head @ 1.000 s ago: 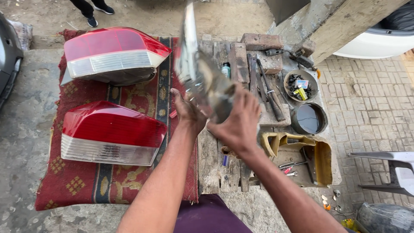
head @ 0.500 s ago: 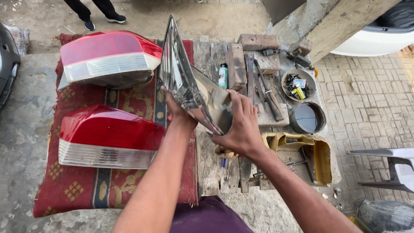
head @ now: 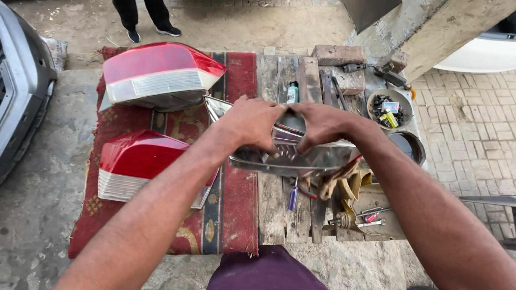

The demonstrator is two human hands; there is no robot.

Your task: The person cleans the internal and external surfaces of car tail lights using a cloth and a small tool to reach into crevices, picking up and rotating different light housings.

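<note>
While both hands grip it, the chrome reflector housing lies beneath them.

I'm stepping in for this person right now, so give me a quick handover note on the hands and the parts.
Left hand: grip on the upper left of the shiny reflector housing, held level above the bench.
Right hand: grip on its upper right.
Two red-and-clear tail lamps lie on the red patterned rug.
Bowl of small parts, bricks, bottle and hand tools sit on the wooden bench.
Done: housing is separate from the lamps.
Left: housing not yet set down.
</note>
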